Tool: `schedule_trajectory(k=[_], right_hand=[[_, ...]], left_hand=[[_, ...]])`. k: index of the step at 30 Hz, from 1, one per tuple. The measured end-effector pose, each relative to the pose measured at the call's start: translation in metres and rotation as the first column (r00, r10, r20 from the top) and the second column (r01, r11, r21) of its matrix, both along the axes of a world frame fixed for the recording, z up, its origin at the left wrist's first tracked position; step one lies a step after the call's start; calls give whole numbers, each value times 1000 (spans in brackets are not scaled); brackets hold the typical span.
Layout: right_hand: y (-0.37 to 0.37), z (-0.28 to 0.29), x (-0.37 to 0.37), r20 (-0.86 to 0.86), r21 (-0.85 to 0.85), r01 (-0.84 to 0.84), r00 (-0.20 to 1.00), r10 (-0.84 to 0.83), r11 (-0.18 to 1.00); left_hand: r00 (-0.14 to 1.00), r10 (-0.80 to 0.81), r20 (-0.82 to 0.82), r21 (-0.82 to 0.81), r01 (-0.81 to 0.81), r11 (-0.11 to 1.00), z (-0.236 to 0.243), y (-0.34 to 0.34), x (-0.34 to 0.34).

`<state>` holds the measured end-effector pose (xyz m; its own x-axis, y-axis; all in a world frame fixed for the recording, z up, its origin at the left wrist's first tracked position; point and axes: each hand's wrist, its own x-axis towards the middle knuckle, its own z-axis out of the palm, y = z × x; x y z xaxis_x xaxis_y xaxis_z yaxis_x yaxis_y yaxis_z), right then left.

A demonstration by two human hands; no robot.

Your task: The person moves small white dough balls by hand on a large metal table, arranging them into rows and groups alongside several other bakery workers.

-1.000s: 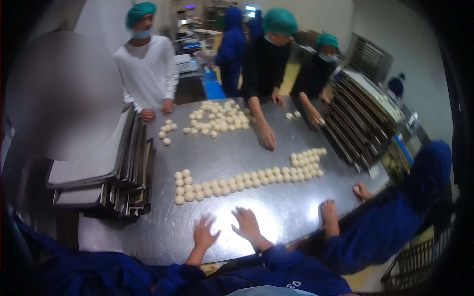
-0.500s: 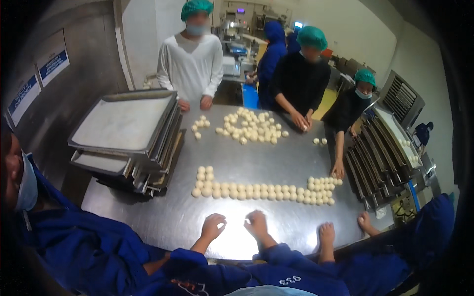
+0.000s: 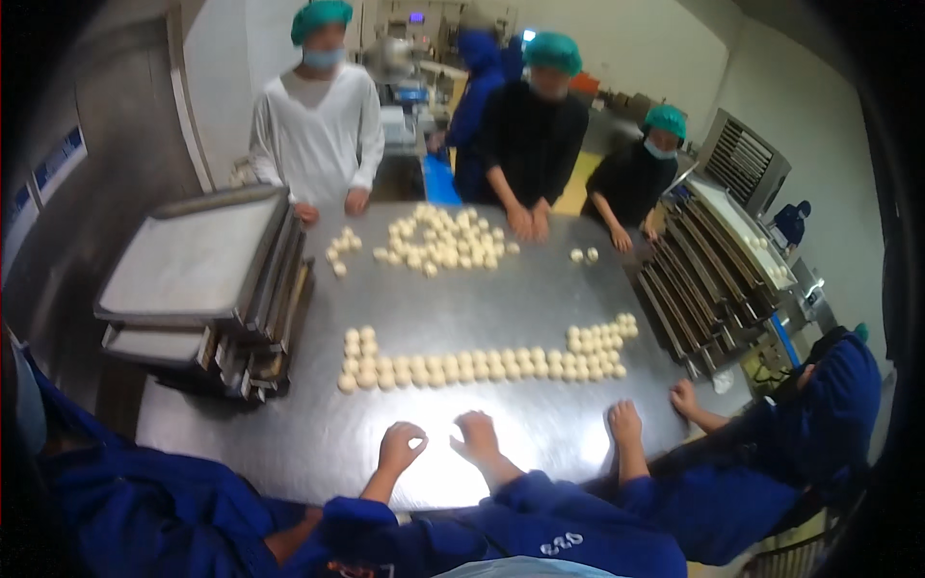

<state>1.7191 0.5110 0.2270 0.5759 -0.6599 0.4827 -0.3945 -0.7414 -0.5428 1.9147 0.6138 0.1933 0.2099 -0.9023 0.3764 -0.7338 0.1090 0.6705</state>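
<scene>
My left hand (image 3: 401, 447) rests on the steel table (image 3: 540, 433) near its front edge, fingers loosely curled and the thumb apart, with bright glare showing in the gap. Beside it lies my right hand (image 3: 477, 439), fingers stretched forward and thumb out to the side. Neither holds anything I can see. Just beyond both hands runs a double row of pale dough balls (image 3: 451, 371), touching one another and turning away from me at its left end. On the right the row widens into a block of dough balls (image 3: 597, 352).
Stacked metal trays (image 3: 193, 252) stand at the left, more trays (image 3: 708, 275) at the right. A loose heap of dough balls (image 3: 448, 239) lies at the far side, where several co-workers stand. A neighbour's hand (image 3: 626, 421) rests on the table to my right.
The view has swung right, so everything sits further left. The far-right co-worker's arm has drawn back from the dough block. My hands keep about the same pose.
</scene>
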Motion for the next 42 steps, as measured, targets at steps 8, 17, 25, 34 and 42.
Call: schedule_trajectory(k=[8, 17, 25, 34, 42], right_hand=[[17, 5, -92, -338, 208, 15, 939, 58, 978], [66, -7, -29, -160, 334, -145, 965, 208, 931], [-8, 7, -15, -43, -119, 145, 988, -151, 982], [30, -33, -78, -221, 201, -181, 949, 224, 963], [39, 10, 24, -19, 220, 57, 998, -54, 974]], left_hand=[[997, -77, 8, 94, 76, 993, 21, 73, 46], [934, -318, -166, 132, 340, 931, -6, 43, 2], [989, -87, 123, -25, 91, 996, 22, 22, 65], [980, -166, -108, 35, 171, 985, 9, 86, 47], [976, -112, -186, 124, 136, 983, -8, 17, 17]])
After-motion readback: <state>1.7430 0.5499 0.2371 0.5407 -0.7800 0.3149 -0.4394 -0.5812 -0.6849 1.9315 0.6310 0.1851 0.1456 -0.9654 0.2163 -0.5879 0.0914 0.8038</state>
